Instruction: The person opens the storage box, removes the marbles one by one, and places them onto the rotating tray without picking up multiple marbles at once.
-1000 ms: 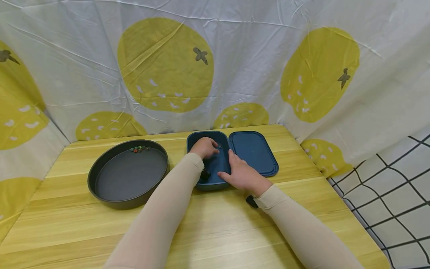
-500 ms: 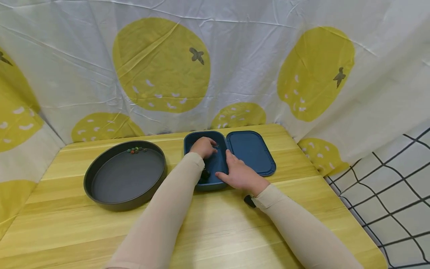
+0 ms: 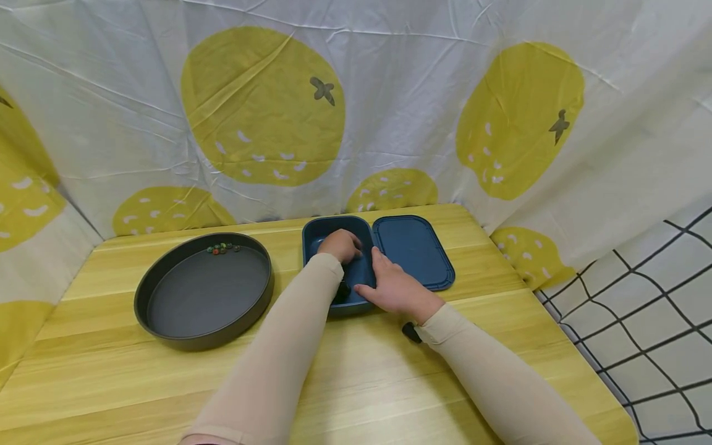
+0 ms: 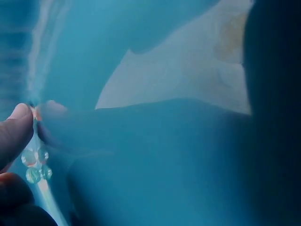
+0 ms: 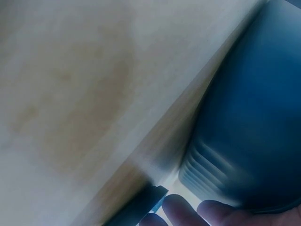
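Note:
A deep blue storage box (image 3: 309, 239) stands near the back of the table. My left hand (image 3: 340, 245) reaches inside it, fingers bent toward the right wall. In the left wrist view, two glass marbles (image 4: 31, 165) lie by the shiny inner wall, mirrored in it. One of the fingers (image 4: 19, 115) touches the wall just above them, the others set apart below. My right hand (image 3: 397, 286) holds the box at its right front corner, thumb over the inside and fingers along the outer right wall. The hand hides part of that wall.
A flat blue lid (image 3: 414, 247) lies against the box's right side. To the left is a wide, round dark grey pan (image 3: 206, 296) with several coloured marbles (image 3: 221, 248) at its far edge. A patterned cloth (image 3: 389, 93) hangs behind; black wire mesh (image 3: 656, 346) stands at right.
The left hand has shifted slightly right within the box, and the marble seen by its fingertips in the head view is now hidden. The right hand stays at the corner; the whole view slid slightly.

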The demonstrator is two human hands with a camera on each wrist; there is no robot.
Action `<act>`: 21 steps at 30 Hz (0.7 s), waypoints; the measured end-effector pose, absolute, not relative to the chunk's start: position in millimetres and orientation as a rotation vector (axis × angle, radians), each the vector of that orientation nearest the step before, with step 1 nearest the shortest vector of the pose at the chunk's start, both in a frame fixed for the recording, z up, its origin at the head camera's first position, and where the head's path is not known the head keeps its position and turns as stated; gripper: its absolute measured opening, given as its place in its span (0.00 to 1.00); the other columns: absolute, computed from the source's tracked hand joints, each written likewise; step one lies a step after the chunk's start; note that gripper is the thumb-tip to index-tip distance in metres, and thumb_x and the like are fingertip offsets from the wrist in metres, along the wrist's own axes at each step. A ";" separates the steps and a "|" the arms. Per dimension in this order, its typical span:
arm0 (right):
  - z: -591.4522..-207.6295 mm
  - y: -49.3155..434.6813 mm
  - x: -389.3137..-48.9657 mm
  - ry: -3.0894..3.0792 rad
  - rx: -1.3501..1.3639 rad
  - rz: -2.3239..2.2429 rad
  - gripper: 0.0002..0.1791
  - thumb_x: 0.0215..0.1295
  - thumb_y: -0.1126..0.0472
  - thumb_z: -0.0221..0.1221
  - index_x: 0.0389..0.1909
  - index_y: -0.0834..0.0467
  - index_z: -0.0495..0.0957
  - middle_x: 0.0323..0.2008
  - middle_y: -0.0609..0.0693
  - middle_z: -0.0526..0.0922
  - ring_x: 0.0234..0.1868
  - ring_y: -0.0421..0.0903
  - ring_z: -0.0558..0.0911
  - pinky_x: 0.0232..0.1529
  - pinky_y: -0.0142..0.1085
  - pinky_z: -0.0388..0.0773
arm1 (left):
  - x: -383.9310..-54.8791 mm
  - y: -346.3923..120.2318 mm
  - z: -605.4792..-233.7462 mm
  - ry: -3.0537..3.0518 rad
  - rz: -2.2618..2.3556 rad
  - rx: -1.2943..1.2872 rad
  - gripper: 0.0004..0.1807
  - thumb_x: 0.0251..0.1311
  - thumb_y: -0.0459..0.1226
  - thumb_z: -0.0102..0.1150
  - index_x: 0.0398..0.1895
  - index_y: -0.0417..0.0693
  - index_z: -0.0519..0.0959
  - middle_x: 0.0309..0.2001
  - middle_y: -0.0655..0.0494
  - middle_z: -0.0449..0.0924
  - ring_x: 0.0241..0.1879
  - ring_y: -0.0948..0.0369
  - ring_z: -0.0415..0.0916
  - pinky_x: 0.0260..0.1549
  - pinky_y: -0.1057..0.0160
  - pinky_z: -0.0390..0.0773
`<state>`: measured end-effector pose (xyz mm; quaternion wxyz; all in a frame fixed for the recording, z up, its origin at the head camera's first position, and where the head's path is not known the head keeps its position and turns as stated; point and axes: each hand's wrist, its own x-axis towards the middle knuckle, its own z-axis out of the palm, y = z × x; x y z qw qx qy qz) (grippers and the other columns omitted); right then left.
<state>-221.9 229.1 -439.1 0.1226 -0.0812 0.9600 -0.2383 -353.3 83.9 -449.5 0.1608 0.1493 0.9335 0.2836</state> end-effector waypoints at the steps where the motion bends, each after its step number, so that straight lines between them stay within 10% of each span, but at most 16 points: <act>1: -439.2 229.2 -222.2 2.803 -0.239 -0.694 0.59 0.76 0.33 0.55 0.86 0.61 0.31 0.87 0.59 0.40 0.86 0.64 0.47 0.83 0.59 0.52 | -353.5 84.7 -450.1 2.661 0.814 0.431 0.13 0.70 0.39 0.68 0.55 0.51 0.89 0.58 0.54 0.88 0.58 0.54 0.82 0.64 0.53 0.80; 21: -439.7 230.0 -222.6 2.807 -0.206 -0.665 0.59 0.75 0.31 0.54 0.86 0.59 0.31 0.87 0.57 0.41 0.85 0.63 0.49 0.82 0.58 0.53 | -353.4 74.0 -432.3 2.681 0.792 0.524 0.10 0.71 0.42 0.67 0.50 0.53 0.91 0.53 0.56 0.89 0.52 0.55 0.84 0.58 0.52 0.84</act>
